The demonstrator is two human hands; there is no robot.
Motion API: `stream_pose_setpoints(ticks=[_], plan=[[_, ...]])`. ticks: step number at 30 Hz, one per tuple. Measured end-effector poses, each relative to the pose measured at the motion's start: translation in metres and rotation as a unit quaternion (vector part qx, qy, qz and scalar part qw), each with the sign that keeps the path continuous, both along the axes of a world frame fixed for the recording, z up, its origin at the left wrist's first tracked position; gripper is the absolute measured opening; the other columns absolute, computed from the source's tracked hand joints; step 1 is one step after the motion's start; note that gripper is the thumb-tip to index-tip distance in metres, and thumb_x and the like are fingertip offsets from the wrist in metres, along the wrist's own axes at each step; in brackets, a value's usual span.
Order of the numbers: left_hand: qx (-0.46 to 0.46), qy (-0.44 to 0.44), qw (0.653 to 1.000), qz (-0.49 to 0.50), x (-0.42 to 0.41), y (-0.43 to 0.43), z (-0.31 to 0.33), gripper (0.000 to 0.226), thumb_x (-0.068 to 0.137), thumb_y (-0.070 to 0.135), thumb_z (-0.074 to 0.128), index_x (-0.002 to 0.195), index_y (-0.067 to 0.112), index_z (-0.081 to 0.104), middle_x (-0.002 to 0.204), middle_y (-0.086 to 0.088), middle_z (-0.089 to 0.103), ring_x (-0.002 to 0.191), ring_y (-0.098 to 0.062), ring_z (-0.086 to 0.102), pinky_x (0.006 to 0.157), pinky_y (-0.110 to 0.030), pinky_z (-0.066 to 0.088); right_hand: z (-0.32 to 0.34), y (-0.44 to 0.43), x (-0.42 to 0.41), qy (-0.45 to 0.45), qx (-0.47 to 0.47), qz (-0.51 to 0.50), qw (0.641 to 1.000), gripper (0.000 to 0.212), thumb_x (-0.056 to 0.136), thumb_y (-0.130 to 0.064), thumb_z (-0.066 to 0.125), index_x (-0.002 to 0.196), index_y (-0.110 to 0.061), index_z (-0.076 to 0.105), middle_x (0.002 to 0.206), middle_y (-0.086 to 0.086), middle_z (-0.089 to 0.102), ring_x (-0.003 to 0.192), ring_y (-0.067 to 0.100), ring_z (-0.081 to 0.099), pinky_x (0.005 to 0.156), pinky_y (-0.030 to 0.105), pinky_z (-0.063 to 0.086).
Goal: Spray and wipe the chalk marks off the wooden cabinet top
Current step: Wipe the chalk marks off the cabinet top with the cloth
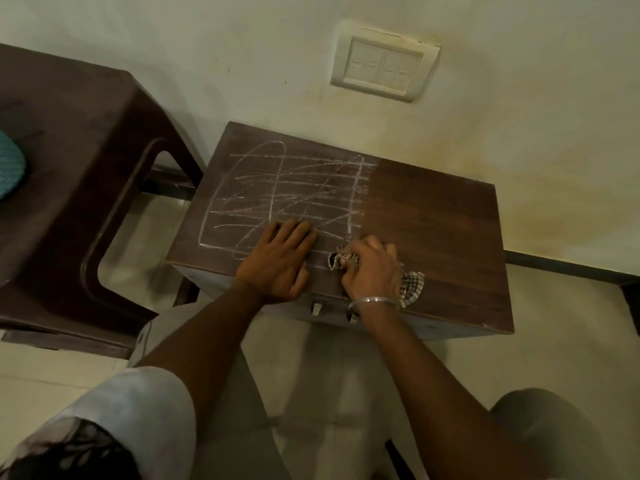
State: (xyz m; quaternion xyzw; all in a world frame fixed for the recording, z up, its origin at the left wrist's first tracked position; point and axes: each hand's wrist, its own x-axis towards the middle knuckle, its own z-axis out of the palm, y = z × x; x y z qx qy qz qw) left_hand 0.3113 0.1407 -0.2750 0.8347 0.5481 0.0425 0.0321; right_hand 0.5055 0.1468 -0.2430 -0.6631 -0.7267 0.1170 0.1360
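Head view: the left hand (277,261) lies palm down on the dark brown wooden worktop (433,220) of a small cabinet (426,329). Its fingers are straight, close together and point away toward the wall. The right hand (372,271), just beside it, has its fingers curled round a bunched black-and-white checked cloth (412,285) and presses it onto the wood. One end of the cloth pokes out toward the left hand and the other trails out past the wrist, which wears a thin silver bangle (374,301).

Both hands sit close to the worktop's front edge, about midway along it, with the wrists crossing that edge. The white chalk marks (287,188) cover the left half of the worktop. They are mostly long strokes running along its long axis, left to right, crossed by tall loops and a few slanting strokes. The left fingertips rest on the nearest strokes, and the right hand sits at the chalk's right-hand limit. To the right of that limit the wood is bare out to the right edge.

The worktop's back edge meets the cream wall (242,64), where a white switch plate (384,60) is mounted. To the left, across a strip of pale tiled floor (145,244), stands a dark brown plastic chair (86,150) carrying a teal knitted item (10,164).
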Motion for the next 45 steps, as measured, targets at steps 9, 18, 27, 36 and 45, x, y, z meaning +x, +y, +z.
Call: stream_pose_setpoints(ticks=[9, 18, 27, 36, 45], plan=[[0.027, -0.042, 0.999, 0.015, 0.001, -0.003, -0.002, 0.056, 0.093, 0.041, 0.037, 0.129, 0.002, 0.056, 0.135, -0.022, 0.053, 0.123, -0.038, 0.049, 0.108, -0.051, 0.035, -0.009, -0.031, 0.015, 0.001, 0.019, 0.099, 0.995, 0.018, 0.080, -0.019, 0.066, 0.091, -0.033, 0.066, 0.094, -0.009, 0.056, 0.088, 0.019, 0.044, 0.069, 0.033, 0.043], [0.038, -0.042, 0.998, 0.030, 0.002, -0.005, 0.000, 0.052, 0.090, 0.041, 0.040, 0.123, 0.005, 0.059, 0.131, -0.020, 0.056, 0.117, -0.036, 0.052, 0.102, -0.049, 0.037, -0.002, 0.007, -0.006, -0.004, 0.001, 0.041, 0.999, 0.013, 0.084, -0.019, 0.065, 0.091, -0.031, 0.065, 0.102, -0.006, 0.058, 0.096, 0.023, 0.047, 0.071, 0.031, 0.041], [0.047, -0.042, 0.997, 0.039, 0.004, -0.004, -0.001, 0.051, 0.087, 0.039, 0.045, 0.122, 0.005, 0.059, 0.130, -0.019, 0.057, 0.116, -0.036, 0.051, 0.100, -0.048, 0.036, -0.011, -0.002, 0.007, -0.050, 0.028, 0.093, 0.994, 0.008, 0.087, -0.033, 0.061, 0.095, -0.031, 0.060, 0.103, -0.005, 0.054, 0.094, 0.022, 0.046, 0.073, 0.039, 0.046], [0.032, -0.037, 0.998, 0.045, 0.002, -0.005, -0.003, 0.056, 0.086, 0.041, 0.045, 0.125, 0.004, 0.060, 0.131, -0.020, 0.058, 0.116, -0.037, 0.053, 0.101, -0.048, 0.034, -0.006, 0.000, -0.009, -0.034, 0.033, 0.021, 0.999, 0.038, 0.082, -0.068, 0.054, 0.091, -0.032, 0.062, 0.103, -0.005, 0.054, 0.096, 0.024, 0.045, 0.074, 0.039, 0.044], [0.009, -0.030, 0.998, 0.050, 0.003, -0.004, -0.001, 0.059, 0.084, 0.044, 0.044, 0.126, 0.006, 0.060, 0.132, -0.018, 0.057, 0.116, -0.035, 0.051, 0.101, -0.048, 0.036, -0.002, 0.043, -0.020, -0.017, 0.019, -0.009, 1.000, 0.007, 0.086, -0.027, 0.061, 0.092, -0.024, 0.061, 0.107, 0.000, 0.059, 0.101, 0.029, 0.049, 0.074, 0.035, 0.038]])
